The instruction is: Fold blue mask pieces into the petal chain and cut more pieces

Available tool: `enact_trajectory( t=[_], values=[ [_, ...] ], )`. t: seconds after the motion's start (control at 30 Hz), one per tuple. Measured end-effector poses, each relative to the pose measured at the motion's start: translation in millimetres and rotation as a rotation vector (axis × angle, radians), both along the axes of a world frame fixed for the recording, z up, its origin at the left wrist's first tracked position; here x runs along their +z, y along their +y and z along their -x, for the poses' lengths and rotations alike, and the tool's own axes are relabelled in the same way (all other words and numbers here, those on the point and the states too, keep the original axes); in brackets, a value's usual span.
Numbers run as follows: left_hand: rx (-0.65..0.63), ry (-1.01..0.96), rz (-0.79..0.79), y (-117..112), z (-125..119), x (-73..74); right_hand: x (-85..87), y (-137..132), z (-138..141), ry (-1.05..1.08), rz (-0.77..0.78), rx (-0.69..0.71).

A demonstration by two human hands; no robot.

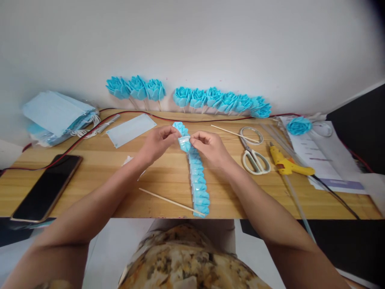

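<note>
A long row of overlapping blue folded petals (198, 180) runs from the table's front edge towards the back. Near its far end, one folded blue petal (184, 145) with a pale, shiny band along its top lies between my two hands. My left hand (161, 141) is closed in a pinch at that petal's left edge. On the right edge, the thumb and forefinger of my right hand (209, 145) are pinched too. A thin wooden stick (168, 200) slants across the near left, its right tip over the row's near end.
Blue flowers on sticks (137, 88) lean at the wall. Face masks (58, 112) and a phone (46, 186) lie left, beside a pale blue sheet (131, 129). Right are scissors (255, 160), a tape roll (252, 135), a yellow glue gun (288, 162) and papers (321, 154).
</note>
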State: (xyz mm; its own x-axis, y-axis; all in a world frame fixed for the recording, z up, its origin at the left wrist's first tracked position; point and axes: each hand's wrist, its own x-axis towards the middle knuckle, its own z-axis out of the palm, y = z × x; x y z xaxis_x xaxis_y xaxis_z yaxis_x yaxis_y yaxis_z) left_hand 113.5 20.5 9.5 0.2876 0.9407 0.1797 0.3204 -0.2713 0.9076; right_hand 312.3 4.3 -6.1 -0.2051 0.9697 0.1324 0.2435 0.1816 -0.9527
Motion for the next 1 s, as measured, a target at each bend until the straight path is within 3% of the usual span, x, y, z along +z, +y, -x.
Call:
enact_trajectory(
  t=[0.13,0.4,0.8,1.0],
  values=[
    [0.176,0.051,-0.208,-18,-2,3.0,-1.0,-3,4,-0.026,-0.071,-0.1],
    [0.089,0.15,-0.446,-21,-4,-12.8,-3.3,-11,14,-0.103,-0.235,-0.158],
    [0.133,0.193,-0.445,-18,-3,-17.8,-8.4,-13,18,-0.173,-0.388,-0.177],
    [0.131,0.205,-0.353,-20,-4,-13.5,-9.9,-13,18,-0.233,-0.495,-0.154]
  ],
)
